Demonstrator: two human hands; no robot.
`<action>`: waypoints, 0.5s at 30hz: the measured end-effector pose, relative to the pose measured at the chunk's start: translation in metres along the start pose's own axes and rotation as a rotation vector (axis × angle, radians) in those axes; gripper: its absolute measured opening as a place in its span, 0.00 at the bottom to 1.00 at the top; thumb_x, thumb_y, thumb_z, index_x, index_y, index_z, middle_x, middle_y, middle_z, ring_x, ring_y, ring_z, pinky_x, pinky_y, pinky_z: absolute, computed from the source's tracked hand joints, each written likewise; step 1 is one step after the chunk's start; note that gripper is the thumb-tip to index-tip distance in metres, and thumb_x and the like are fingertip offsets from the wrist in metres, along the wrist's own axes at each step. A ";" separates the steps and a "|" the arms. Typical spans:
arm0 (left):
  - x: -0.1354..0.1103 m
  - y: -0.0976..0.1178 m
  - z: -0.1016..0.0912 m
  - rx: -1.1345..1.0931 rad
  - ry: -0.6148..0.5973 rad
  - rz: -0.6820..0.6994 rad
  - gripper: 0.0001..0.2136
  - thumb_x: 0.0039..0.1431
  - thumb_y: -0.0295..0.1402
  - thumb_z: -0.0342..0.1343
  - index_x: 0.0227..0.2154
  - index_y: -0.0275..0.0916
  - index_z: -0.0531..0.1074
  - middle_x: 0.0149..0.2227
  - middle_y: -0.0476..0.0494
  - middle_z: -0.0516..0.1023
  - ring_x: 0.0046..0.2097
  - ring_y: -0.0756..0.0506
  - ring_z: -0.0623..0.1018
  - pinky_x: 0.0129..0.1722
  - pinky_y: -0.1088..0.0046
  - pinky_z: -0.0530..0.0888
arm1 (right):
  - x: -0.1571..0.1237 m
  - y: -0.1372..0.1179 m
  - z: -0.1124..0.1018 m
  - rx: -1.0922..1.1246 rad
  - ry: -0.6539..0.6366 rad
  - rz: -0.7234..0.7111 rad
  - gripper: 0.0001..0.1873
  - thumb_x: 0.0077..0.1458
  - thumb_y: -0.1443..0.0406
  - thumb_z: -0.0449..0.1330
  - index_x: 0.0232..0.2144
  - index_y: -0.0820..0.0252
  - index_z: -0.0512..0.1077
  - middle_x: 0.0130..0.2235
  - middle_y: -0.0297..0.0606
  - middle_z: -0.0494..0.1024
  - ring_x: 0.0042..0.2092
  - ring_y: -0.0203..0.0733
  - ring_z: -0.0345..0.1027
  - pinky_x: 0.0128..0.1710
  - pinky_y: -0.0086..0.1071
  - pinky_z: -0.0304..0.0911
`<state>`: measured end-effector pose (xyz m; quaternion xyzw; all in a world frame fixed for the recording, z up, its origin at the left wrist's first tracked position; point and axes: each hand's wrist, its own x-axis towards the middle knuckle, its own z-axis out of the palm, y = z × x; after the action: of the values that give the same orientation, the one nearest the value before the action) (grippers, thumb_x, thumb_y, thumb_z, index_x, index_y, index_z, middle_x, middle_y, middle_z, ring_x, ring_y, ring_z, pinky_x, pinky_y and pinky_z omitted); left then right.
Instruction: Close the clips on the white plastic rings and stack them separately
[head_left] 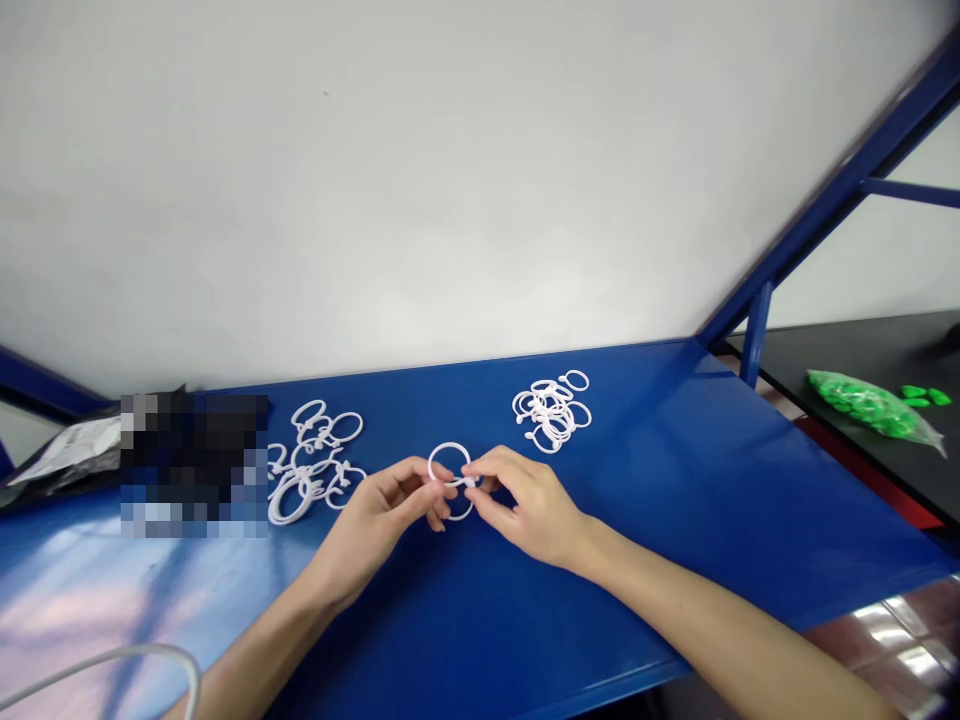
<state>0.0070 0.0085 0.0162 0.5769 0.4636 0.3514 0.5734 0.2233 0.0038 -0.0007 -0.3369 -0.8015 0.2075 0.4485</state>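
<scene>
Between my two hands, above the blue tabletop, is a white plastic ring (448, 446) like a shower curtain ring. My left hand (390, 510) pinches its left side between thumb and fingers. The fingertips of my right hand (529, 505) are closed on a small knob at its right side. A second white loop (461, 517) shows below, partly hidden by my fingers; I cannot tell if it is joined to the first. To the left lies a loose pile of white rings (304, 468). Farther back on the right lies another heap of similar rings (551, 410).
The blue table (637, 480) meets a pale wall (450, 200) at the back. Black plastic packaging (75, 450) lies at the far left, and a white cable (142, 650) at the lower left. A clear bag of green pieces (870, 405) rests on a black surface beyond the blue frame (795, 240).
</scene>
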 end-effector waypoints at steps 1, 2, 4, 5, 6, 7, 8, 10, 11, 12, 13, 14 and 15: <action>0.000 0.000 0.000 0.078 0.070 0.039 0.16 0.62 0.47 0.60 0.43 0.40 0.75 0.33 0.47 0.80 0.31 0.47 0.79 0.36 0.68 0.77 | 0.000 0.000 0.000 0.003 -0.001 0.002 0.08 0.67 0.66 0.59 0.48 0.58 0.72 0.41 0.39 0.79 0.35 0.37 0.76 0.36 0.31 0.73; -0.001 -0.001 0.001 0.178 0.152 0.106 0.16 0.61 0.46 0.61 0.45 0.41 0.75 0.35 0.46 0.81 0.32 0.46 0.79 0.36 0.68 0.77 | 0.001 -0.001 -0.001 0.005 -0.005 0.007 0.08 0.67 0.66 0.59 0.48 0.58 0.72 0.41 0.39 0.78 0.35 0.37 0.75 0.37 0.31 0.73; -0.002 -0.005 0.003 0.400 0.279 0.311 0.14 0.60 0.42 0.63 0.46 0.43 0.77 0.42 0.43 0.82 0.37 0.44 0.81 0.39 0.66 0.78 | 0.001 -0.002 -0.002 0.007 -0.015 0.017 0.08 0.67 0.67 0.58 0.48 0.59 0.73 0.41 0.40 0.78 0.36 0.37 0.76 0.37 0.31 0.73; -0.003 -0.006 0.005 0.493 0.293 0.422 0.12 0.60 0.40 0.63 0.45 0.44 0.78 0.44 0.43 0.82 0.39 0.44 0.81 0.42 0.66 0.78 | 0.001 -0.003 -0.002 0.008 -0.019 0.018 0.09 0.67 0.67 0.58 0.48 0.59 0.73 0.41 0.40 0.78 0.36 0.36 0.76 0.37 0.31 0.73; -0.004 -0.008 0.006 0.560 0.275 0.514 0.08 0.61 0.37 0.62 0.43 0.45 0.79 0.44 0.43 0.82 0.41 0.44 0.82 0.44 0.67 0.78 | 0.001 -0.004 -0.002 0.009 -0.023 0.013 0.09 0.67 0.67 0.57 0.48 0.59 0.73 0.41 0.40 0.77 0.36 0.36 0.76 0.37 0.30 0.73; -0.005 -0.009 0.007 0.596 0.243 0.578 0.06 0.63 0.35 0.61 0.41 0.46 0.80 0.42 0.44 0.83 0.41 0.44 0.82 0.44 0.69 0.78 | 0.001 -0.005 -0.002 0.013 -0.025 0.003 0.09 0.67 0.67 0.57 0.49 0.59 0.73 0.40 0.39 0.77 0.36 0.36 0.75 0.38 0.30 0.73; -0.006 -0.010 0.009 0.608 0.216 0.608 0.06 0.64 0.34 0.59 0.39 0.46 0.81 0.39 0.45 0.83 0.40 0.45 0.82 0.43 0.70 0.78 | 0.001 -0.006 -0.003 0.020 -0.026 -0.007 0.09 0.68 0.66 0.57 0.49 0.59 0.73 0.39 0.39 0.77 0.36 0.36 0.75 0.38 0.30 0.73; -0.007 -0.009 0.010 0.585 0.200 0.575 0.05 0.65 0.34 0.59 0.38 0.46 0.81 0.34 0.47 0.83 0.35 0.47 0.82 0.38 0.73 0.77 | 0.001 -0.008 -0.003 0.031 -0.026 -0.007 0.11 0.68 0.65 0.58 0.50 0.58 0.73 0.40 0.38 0.77 0.36 0.37 0.74 0.38 0.31 0.73; -0.007 -0.008 0.011 0.558 0.212 0.531 0.05 0.64 0.35 0.60 0.38 0.45 0.80 0.33 0.47 0.83 0.34 0.47 0.81 0.36 0.74 0.77 | 0.001 -0.008 -0.004 0.029 -0.023 0.006 0.12 0.68 0.64 0.58 0.51 0.58 0.72 0.41 0.39 0.76 0.36 0.37 0.74 0.38 0.31 0.73; -0.008 -0.007 0.011 0.521 0.224 0.479 0.05 0.63 0.36 0.61 0.37 0.44 0.80 0.33 0.47 0.83 0.33 0.47 0.81 0.35 0.74 0.77 | 0.001 -0.009 -0.004 0.024 -0.014 0.024 0.13 0.67 0.63 0.59 0.52 0.58 0.72 0.42 0.40 0.76 0.37 0.37 0.74 0.39 0.32 0.74; -0.008 -0.005 0.011 0.477 0.231 0.424 0.05 0.63 0.37 0.61 0.37 0.44 0.80 0.33 0.47 0.83 0.32 0.47 0.81 0.34 0.74 0.77 | 0.001 -0.009 -0.005 0.017 -0.001 0.045 0.13 0.67 0.63 0.59 0.53 0.58 0.71 0.44 0.41 0.76 0.37 0.37 0.74 0.39 0.32 0.74; -0.008 -0.004 0.011 0.427 0.231 0.375 0.06 0.62 0.39 0.62 0.36 0.44 0.80 0.33 0.47 0.83 0.32 0.47 0.81 0.34 0.74 0.78 | 0.001 -0.010 -0.005 0.011 0.010 0.070 0.13 0.67 0.63 0.59 0.53 0.58 0.71 0.46 0.41 0.77 0.37 0.36 0.74 0.39 0.33 0.73; -0.009 -0.002 0.011 0.375 0.227 0.334 0.07 0.62 0.40 0.62 0.36 0.44 0.80 0.33 0.47 0.83 0.32 0.47 0.81 0.34 0.73 0.78 | 0.001 -0.010 -0.005 0.012 0.013 0.096 0.12 0.67 0.63 0.59 0.52 0.57 0.72 0.47 0.41 0.77 0.35 0.36 0.74 0.39 0.33 0.73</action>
<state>0.0146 -0.0036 0.0140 0.6984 0.4802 0.4115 0.3353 0.2236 -0.0016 0.0086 -0.3738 -0.7800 0.2314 0.4453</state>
